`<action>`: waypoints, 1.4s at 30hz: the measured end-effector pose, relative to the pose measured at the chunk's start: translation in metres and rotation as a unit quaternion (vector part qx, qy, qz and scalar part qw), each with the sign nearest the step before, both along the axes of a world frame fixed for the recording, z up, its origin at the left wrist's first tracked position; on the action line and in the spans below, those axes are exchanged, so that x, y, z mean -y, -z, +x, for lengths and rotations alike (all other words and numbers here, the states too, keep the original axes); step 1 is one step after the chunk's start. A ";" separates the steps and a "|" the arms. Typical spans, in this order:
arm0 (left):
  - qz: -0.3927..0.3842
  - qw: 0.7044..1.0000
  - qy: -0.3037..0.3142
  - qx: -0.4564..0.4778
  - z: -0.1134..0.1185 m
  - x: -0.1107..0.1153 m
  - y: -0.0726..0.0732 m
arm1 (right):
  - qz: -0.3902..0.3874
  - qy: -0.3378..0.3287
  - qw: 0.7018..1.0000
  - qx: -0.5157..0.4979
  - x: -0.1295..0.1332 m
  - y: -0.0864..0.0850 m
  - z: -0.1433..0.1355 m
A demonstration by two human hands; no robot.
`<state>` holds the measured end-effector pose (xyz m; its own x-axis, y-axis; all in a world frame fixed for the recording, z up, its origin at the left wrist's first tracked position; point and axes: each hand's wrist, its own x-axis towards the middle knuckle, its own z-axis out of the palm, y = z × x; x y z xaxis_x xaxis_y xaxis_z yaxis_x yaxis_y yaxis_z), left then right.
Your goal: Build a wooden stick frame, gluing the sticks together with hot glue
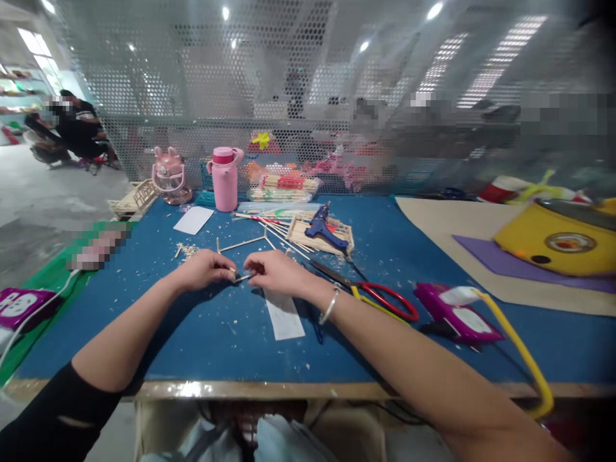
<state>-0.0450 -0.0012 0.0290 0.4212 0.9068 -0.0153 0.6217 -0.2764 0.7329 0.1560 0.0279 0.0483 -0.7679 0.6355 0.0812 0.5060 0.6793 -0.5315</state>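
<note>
My left hand (205,269) and my right hand (279,273) meet over the blue table, fingertips pinched. A short, thin wooden stick (243,278) runs between them, gripped at both ends. Just beyond the hands lies a partial frame of joined sticks (243,243), near a pile of small stick pieces (187,251). White paper (285,319) is partly under my right hand. To the right, a blue glue gun (327,232) rests on a small stick-built tray (301,232), and red-handled scissors (389,301) lie by my right forearm.
Loose sticks (274,228) fan out behind the frame. A pink thermos (224,181) and a pink-lidded bottle (169,176) stand at the back. Purple power strips (457,314) lie at both sides. A yellow pot (558,237) sits far right. A person (79,128) sits in the left background.
</note>
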 end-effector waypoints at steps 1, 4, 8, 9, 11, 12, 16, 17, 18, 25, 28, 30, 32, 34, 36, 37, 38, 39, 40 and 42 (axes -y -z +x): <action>0.007 1.000 -0.012 0.009 0.000 0.002 0.003 | -0.008 -0.003 1.000 0.003 -0.004 0.005 -0.007; 0.025 0.999 -0.040 0.026 0.002 0.005 0.010 | -0.034 0.004 0.999 -0.001 -0.011 0.018 -0.018; 0.056 0.997 -0.049 0.037 0.004 0.005 0.013 | -0.035 0.032 0.997 -0.060 -0.006 0.030 -0.019; 0.069 0.996 -0.046 0.036 0.005 0.005 0.013 | -0.029 0.033 0.996 -0.071 -0.005 0.032 -0.019; 0.096 0.994 -0.041 0.028 0.005 0.004 0.013 | -0.016 0.032 0.996 -0.085 -0.003 0.036 -0.020; 0.106 0.993 -0.040 0.022 0.005 0.004 0.013 | -0.010 0.032 0.995 -0.091 -0.002 0.037 -0.020; 0.117 0.992 -0.045 0.002 0.004 0.005 0.015 | 0.006 0.032 0.994 -0.102 -0.002 0.041 -0.021; 0.113 0.993 -0.045 0.002 0.004 0.006 0.016 | 0.010 0.031 0.994 -0.100 -0.003 0.041 -0.022; 0.109 0.993 -0.045 0.002 0.003 0.006 0.016 | 0.014 0.030 0.995 -0.097 -0.003 0.041 -0.021; 0.096 0.994 -0.054 0.006 0.002 0.006 0.016 | 0.005 0.029 0.994 -0.105 -0.003 0.041 -0.020; 0.068 0.995 -0.062 0.033 0.001 0.005 0.017 | -0.007 0.028 0.994 -0.105 -0.004 0.041 -0.020; 0.055 0.996 -0.064 0.041 0.000 0.003 0.018 | -0.012 0.020 0.994 -0.103 -0.006 0.041 -0.020; 0.052 0.996 -0.065 0.038 -0.001 0.001 0.019 | -0.016 0.013 0.995 -0.102 -0.007 0.041 -0.020; 0.050 0.996 -0.069 0.033 -0.003 0.000 0.019 | -0.019 0.012 0.995 -0.101 -0.008 0.041 -0.020; 0.046 0.996 -0.071 0.029 -0.003 -0.001 0.019 | -0.022 0.015 0.995 -0.101 -0.007 0.040 -0.019; 0.046 0.996 -0.070 0.025 -0.003 0.000 0.019 | -0.023 0.018 0.994 -0.101 -0.007 0.040 -0.019; 0.047 0.996 -0.068 0.021 -0.003 0.000 0.019 | -0.024 0.021 0.994 -0.103 -0.007 0.039 -0.019; 0.049 0.996 -0.066 0.017 -0.003 0.000 0.018 | -0.026 0.023 0.994 -0.104 -0.006 0.039 -0.019; 0.051 0.996 -0.065 0.014 -0.002 0.001 0.018 | -0.028 0.026 0.994 -0.106 -0.005 0.039 -0.019; 0.056 0.996 -0.067 0.009 -0.001 0.002 0.018 | -0.031 0.029 0.993 -0.109 -0.004 0.039 -0.019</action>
